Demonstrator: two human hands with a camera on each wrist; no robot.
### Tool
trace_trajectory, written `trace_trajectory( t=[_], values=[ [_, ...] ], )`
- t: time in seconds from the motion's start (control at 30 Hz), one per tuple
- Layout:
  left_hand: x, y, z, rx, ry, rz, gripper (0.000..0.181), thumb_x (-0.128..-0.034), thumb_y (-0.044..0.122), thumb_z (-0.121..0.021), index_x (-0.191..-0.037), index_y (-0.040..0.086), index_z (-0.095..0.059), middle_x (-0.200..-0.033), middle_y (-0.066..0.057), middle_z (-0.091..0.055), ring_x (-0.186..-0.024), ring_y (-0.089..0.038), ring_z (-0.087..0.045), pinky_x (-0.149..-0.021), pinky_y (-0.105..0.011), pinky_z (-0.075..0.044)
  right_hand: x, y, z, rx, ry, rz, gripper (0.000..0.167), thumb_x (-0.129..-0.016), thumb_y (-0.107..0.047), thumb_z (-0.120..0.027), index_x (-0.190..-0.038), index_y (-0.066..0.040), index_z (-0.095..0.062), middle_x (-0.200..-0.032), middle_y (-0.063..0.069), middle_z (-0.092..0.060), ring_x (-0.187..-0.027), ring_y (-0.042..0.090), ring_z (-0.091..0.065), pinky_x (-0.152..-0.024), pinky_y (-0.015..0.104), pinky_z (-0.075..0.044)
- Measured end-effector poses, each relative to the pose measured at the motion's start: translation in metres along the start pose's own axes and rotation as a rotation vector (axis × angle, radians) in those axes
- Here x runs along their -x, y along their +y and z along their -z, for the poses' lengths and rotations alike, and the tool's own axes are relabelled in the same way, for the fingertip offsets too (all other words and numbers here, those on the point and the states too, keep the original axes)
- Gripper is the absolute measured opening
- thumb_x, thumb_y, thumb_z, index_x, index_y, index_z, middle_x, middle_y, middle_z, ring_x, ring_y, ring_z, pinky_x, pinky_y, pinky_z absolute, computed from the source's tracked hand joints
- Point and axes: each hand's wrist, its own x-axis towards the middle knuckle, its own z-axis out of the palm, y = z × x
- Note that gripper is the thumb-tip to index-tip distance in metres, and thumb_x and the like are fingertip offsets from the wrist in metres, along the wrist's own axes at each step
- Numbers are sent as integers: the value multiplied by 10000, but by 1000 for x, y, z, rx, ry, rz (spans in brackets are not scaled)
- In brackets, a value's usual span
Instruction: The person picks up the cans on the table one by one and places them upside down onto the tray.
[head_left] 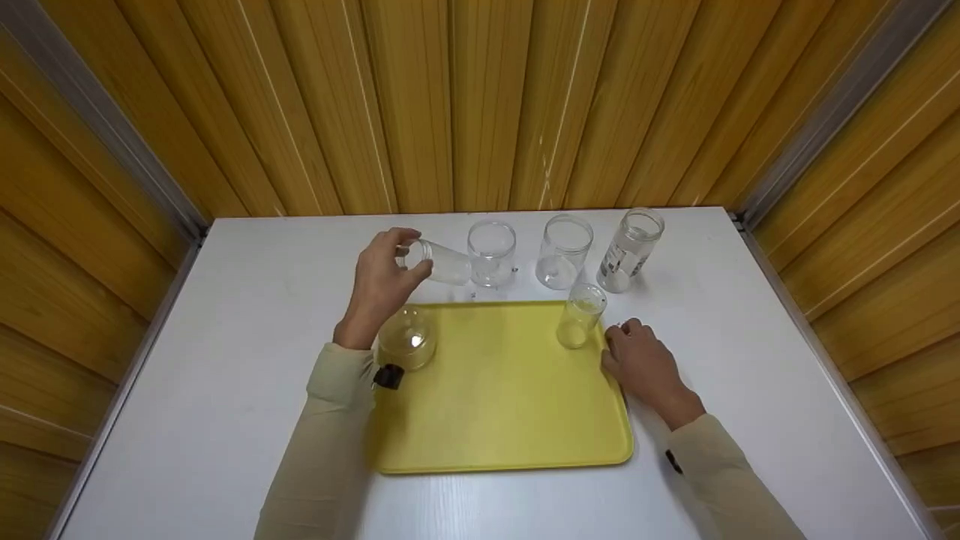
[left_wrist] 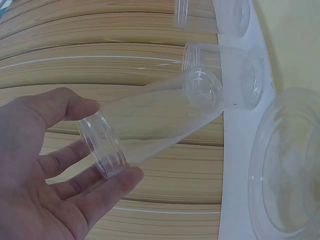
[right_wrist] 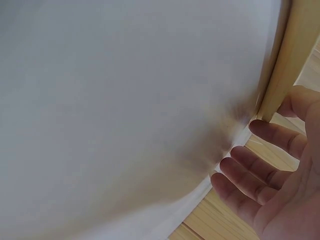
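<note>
In the head view my left hand (head_left: 381, 279) grips a clear, slender jar (head_left: 448, 265) by its threaded mouth. The jar lies tilted above the table, its base pointing right. The left wrist view shows the thumb and fingertips around the jar's threaded neck (left_wrist: 104, 146). At the upper right edge of the yellow tray (head_left: 502, 397) is my right hand (head_left: 646, 364), fingers loosely bent. Its thumb and index finger touch the tray's edge in the right wrist view. A clear narrow jar (head_left: 576, 326) stands on the tray nearby, and a round clear jar (head_left: 405, 349) sits beneath my left wrist.
Along the back of the white table (head_left: 247, 375) stand a short wide clear jar (head_left: 491, 259), a taller clear jar (head_left: 562, 259) and a clear jar with dark printing (head_left: 628, 255). A wood-patterned wall (head_left: 487, 105) rises behind the table.
</note>
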Motion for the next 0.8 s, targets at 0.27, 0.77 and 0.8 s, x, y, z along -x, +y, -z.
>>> trace_trajectory(
  t=[0.27,0.77,0.8],
  values=[
    [10,0,0,172,-6,67,433,-956,107,-776,-1354,2,-643,-1326,-182,-664,-1207,-346,-661,-1016,-441,-544,0,1,-1,-7,13,-2,324,-1024,-220,-625,-1234,21,-678,-1180,239,-590,-1045,429,-602,-802,605,-548],
    [18,-4,2,352,-7,129,457,-947,173,-777,-1365,32,-657,-1332,-150,-672,-1216,-286,-657,-1013,-433,-545,0,2,-1,-6,10,6,326,-1016,-208,-620,-1232,33,-665,-1154,232,-574,-1009,416,-588,-775,598,-542],
    [19,-4,2,366,-9,130,457,-946,174,-775,-1365,33,-658,-1327,-145,-674,-1213,-284,-657,-1010,-435,-546,0,2,-1,-7,9,8,321,-1018,-205,-621,-1229,32,-664,-1158,233,-572,-1017,422,-586,-781,600,-541]
  ],
)
